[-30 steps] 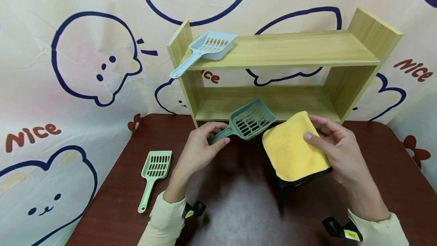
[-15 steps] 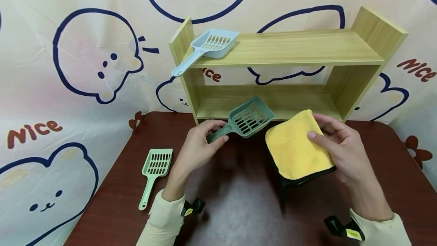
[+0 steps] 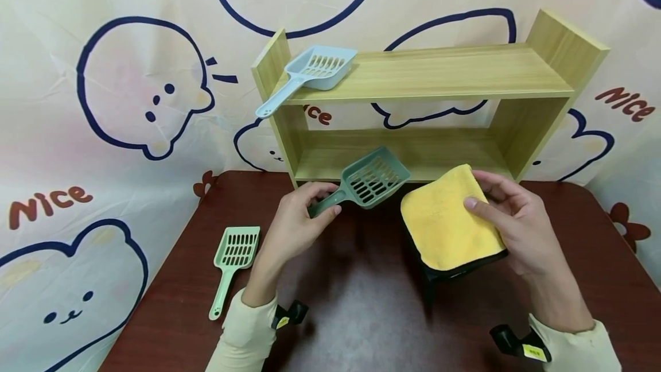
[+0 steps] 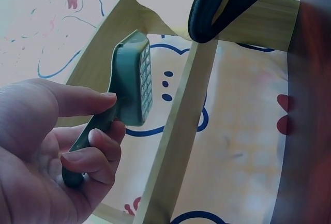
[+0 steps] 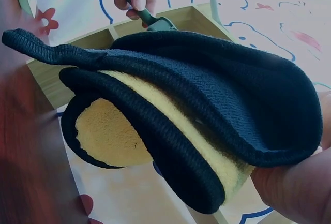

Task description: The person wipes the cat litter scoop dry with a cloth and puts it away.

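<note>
My left hand [image 3: 296,217] grips a dark green litter scoop [image 3: 374,178] by its handle, with the slotted head tilted up in front of the lower shelf. In the left wrist view the thumb and fingers wrap the handle [image 4: 93,136]. To the right, my right hand [image 3: 516,223] pinches a folded cloth [image 3: 451,220] at its right edge, thumb on top. The cloth is yellow on the upper face; the right wrist view shows its dark blue-grey side [image 5: 217,89] and black edging, with several folded layers hanging. Scoop and cloth are held apart, side by side.
A two-tier wooden shelf [image 3: 465,76] stands at the back of the dark red-brown table [image 3: 361,314]. On its top board's left end lies a light blue scoop [image 3: 322,66], handle jutting over the front. A light green scoop [image 3: 234,254] lies on the table at left.
The dark green scoop and my left hand have shifted very slightly left. My right hand and the cloth have moved slightly right. Both grips stay the same.
</note>
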`<state>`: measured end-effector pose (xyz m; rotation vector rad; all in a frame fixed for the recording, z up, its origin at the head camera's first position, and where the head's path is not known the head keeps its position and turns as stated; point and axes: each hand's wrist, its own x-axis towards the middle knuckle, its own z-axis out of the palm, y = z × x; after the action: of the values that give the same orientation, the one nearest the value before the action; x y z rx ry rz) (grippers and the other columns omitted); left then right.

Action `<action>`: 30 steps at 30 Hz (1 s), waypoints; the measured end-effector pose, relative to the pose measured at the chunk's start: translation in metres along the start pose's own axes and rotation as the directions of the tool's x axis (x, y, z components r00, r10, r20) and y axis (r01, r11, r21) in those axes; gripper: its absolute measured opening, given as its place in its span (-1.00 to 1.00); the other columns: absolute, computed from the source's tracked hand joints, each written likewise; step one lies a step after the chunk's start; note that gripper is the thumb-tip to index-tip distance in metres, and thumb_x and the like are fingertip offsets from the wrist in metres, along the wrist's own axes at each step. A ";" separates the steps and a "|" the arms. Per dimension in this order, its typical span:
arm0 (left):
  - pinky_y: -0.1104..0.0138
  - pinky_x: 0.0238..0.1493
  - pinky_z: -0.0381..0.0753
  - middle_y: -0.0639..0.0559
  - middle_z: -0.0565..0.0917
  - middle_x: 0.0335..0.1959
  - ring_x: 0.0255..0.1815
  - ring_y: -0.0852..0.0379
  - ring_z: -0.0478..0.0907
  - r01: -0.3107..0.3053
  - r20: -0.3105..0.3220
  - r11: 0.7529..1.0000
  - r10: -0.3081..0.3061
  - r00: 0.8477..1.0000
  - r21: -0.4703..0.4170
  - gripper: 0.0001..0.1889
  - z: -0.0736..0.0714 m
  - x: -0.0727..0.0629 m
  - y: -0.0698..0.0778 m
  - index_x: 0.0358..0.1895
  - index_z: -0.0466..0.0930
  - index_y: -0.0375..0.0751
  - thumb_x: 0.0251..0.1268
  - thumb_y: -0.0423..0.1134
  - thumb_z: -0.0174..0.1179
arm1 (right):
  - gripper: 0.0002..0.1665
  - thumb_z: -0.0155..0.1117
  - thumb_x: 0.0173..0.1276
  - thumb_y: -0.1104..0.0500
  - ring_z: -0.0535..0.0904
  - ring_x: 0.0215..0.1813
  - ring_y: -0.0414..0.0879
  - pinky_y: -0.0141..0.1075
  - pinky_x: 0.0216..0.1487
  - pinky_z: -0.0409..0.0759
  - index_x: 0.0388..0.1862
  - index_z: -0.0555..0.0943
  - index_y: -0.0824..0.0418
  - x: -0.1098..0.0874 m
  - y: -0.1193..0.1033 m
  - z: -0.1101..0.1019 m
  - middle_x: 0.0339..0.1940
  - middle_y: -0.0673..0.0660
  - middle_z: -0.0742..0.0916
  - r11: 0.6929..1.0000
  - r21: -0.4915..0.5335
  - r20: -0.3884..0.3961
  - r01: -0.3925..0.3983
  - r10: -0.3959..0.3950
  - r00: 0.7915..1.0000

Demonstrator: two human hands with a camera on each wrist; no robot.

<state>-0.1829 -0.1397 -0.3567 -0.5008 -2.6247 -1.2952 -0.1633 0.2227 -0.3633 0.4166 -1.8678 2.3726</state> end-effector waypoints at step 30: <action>0.27 -0.21 0.62 0.02 0.76 -0.06 -0.15 0.14 0.64 -0.175 -0.091 0.975 0.188 0.978 0.139 -0.66 -0.055 -0.014 0.104 0.20 0.75 -0.14 0.39 -0.31 0.46 | -0.49 0.24 0.55 0.47 0.86 -0.23 -0.09 -0.17 -0.39 0.80 0.37 0.65 0.13 -0.002 -0.002 -0.001 0.02 0.02 0.78 0.998 -0.020 -0.002 -0.063 0.063 0.998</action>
<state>-0.1314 -0.1275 -0.2513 -0.6186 -2.4907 -1.0578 -0.1606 0.2240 -0.3622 0.3585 -1.9307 2.3907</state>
